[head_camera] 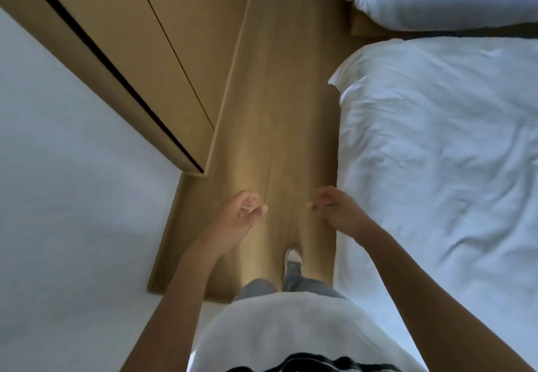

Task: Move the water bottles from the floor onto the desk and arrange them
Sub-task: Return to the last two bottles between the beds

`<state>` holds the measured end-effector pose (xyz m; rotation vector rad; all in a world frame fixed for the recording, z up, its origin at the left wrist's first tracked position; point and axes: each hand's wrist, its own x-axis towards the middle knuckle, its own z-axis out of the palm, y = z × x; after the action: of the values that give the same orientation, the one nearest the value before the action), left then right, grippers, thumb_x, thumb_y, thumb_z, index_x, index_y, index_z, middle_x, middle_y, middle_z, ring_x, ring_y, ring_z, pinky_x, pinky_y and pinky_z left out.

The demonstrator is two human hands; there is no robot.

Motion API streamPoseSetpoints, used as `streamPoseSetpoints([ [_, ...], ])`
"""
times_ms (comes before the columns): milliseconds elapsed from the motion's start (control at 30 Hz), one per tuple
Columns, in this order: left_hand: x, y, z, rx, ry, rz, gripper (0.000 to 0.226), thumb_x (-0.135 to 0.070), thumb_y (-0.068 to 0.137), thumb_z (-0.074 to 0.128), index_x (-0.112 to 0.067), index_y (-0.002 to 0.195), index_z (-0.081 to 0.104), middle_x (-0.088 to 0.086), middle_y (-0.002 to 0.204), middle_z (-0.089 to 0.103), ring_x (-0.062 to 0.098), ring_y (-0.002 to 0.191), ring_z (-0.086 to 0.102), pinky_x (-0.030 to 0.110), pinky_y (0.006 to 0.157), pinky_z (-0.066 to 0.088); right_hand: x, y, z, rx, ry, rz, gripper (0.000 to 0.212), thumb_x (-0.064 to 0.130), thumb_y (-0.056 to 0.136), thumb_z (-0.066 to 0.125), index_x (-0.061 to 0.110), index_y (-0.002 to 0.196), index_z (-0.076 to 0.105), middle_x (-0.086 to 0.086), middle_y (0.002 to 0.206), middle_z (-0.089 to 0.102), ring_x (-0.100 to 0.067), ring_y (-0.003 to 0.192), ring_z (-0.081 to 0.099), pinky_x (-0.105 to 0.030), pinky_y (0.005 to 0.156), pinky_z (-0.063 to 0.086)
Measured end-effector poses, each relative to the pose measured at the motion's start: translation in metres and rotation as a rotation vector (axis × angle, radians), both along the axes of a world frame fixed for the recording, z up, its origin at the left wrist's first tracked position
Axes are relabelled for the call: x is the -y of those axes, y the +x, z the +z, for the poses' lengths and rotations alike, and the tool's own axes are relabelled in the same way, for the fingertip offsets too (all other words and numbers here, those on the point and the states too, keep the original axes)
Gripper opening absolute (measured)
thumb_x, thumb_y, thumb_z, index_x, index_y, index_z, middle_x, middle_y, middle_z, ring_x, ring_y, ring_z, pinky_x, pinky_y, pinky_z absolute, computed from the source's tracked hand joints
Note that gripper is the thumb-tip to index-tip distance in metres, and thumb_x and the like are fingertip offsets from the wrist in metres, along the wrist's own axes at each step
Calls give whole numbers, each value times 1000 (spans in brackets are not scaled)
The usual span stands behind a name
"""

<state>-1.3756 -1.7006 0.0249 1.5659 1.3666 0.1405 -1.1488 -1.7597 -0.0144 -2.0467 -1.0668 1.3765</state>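
Looking down, we see no bottles and no desk anywhere in frame, so we can't tell where they are or how many are moved. Our left hand (243, 211) at lower centre hangs w/ fingers loosely curled, holding nothing; right hand (332, 205) beside it is the same, empty, just by the bed (436, 153) edge at frame right. Both hover over the floor (279, 109), a wood strip running up the middle, cabinet (163, 37) upper left. One shoe (292, 259) is fwd, low centre. Judging by this, we're between trips or just starting; pickup and arranging are probably left.
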Motion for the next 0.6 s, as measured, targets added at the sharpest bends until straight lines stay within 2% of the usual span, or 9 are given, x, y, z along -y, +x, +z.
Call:
streamPoseSetpoints([
  [33,-23,10,1,11,13,4,35,-34,94,56,-17,125,54,-1,123,55,9,107,53,13,80,42,-22,11,3,1,13,-6,49,38,89,66,17,131,51,-1,117,60,-15,104,57,-24,79,45],
  [100,-66,27,3,20,27,17,34,-30,94,58,-15,123,56,0,119,58,9,102,54,6,73,38,-64,29,8,11,12,-23,51,39,89,66,16,132,51,-3,117,61,-18,107,59,-30,86,50],
  [200,-130,48,-1,24,29,-10,32,-32,92,60,-17,120,59,-2,115,61,9,104,58,12,80,41,-125,52,9,25,-18,-50,48,37,90,65,15,131,51,-4,114,63,-20,107,59,-36,94,50],
  [333,-233,79,-17,17,0,-62,28,-35,90,63,-22,114,59,-2,114,62,7,101,58,20,83,43,-211,83,3,7,-27,-107,41,30,90,66,14,125,55,-5,113,64,-20,105,61,-33,85,50],
  [467,-352,119,-19,42,33,-130,24,-36,89,64,-27,110,60,-1,112,63,10,102,60,26,89,47,-306,115,4,21,-6,-209,38,28,90,67,13,123,58,-8,113,65,-21,105,62,-34,87,50],
  [600,-458,164,-5,22,49,-252,26,-39,89,63,-28,112,59,-5,112,62,9,103,60,24,86,46,-389,146,14,-14,-4,-340,38,25,90,67,12,124,58,-9,112,66,-23,104,63,-28,79,50],
])
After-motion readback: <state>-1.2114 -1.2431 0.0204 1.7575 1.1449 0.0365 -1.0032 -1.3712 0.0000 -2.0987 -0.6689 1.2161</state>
